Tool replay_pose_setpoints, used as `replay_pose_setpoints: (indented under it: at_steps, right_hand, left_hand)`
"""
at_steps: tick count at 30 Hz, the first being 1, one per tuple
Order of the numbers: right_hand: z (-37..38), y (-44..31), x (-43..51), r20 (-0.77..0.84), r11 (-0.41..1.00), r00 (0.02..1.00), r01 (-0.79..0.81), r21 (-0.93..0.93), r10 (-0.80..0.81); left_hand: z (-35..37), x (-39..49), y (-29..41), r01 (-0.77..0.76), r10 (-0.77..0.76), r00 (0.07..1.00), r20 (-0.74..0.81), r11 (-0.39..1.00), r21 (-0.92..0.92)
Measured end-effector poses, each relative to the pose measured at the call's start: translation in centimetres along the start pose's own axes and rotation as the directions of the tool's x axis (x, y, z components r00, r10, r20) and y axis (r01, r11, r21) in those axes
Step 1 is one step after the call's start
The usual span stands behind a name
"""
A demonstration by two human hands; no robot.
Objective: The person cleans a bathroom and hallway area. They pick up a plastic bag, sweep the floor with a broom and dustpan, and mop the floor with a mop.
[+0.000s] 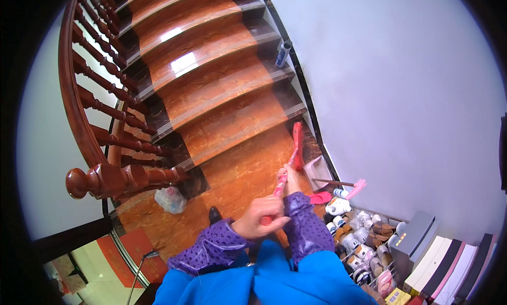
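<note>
A broom with a pink patterned handle [281,184] slants away from me, and its red head [298,146] is by the foot of the stairs near the wall. My left hand [261,218] is wrapped around the top end of the handle. Further down the same handle, my right hand [292,178] grips it. Purple sleeve covers [309,225] are on both forearms. Right of the broom head stands a pale dustpan [318,171] with a dark handle [332,182], against the wall base.
Polished stone stairs [206,83] rise ahead, with a wooden banister [75,95] at left. A blue-and-white tube [283,55] stands on a step near the wall. A plastic bag [170,199] lies by the newel post. At right are a loaded shoe rack [364,241] and a pink slipper [320,197].
</note>
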State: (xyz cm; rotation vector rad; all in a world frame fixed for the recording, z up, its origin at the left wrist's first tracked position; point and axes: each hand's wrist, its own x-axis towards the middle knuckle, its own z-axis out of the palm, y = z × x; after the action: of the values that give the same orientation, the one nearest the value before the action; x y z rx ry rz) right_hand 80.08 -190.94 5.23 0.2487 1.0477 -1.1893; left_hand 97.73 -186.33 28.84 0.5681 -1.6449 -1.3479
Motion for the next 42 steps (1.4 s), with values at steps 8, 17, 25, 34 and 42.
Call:
replay_pose_setpoints:
  at_steps: [8,17,25,34,42]
  right_hand:
    - [1.2,20.8,2.8,-0.152,0.846,0.962,-0.271,-0.459,0.226]
    - [6.8,36.9,-13.7,-0.145,0.815,0.842,-0.539,-0.211,0.52]
    - [0.9,28.5,-8.0,-0.27,0.956,0.94,-0.254,-0.146,0.208]
    - [3.1,36.9,-7.5,-0.184,0.919,0.917,-0.377,-0.113,0.353]
    - [9.0,41.5,-15.2,-0.115,0.826,0.877,-0.478,-0.298,0.466]
  left_hand:
    - [-7.7,-18.7,1.0,0.457,-0.37,0.684,-0.629,0.889,-0.027]
    - [-14.3,-28.8,15.4,0.254,-0.167,0.815,-0.554,0.964,0.083]
    - [-16.0,-27.1,6.2,0.046,-0.072,0.975,-0.21,0.991,-0.125]
    - [-19.6,-30.5,7.9,0.202,-0.2,0.913,-0.356,0.979,-0.03]
    - [-21.0,-34.1,16.4,0.141,-0.159,0.942,-0.297,0.987,-0.079]
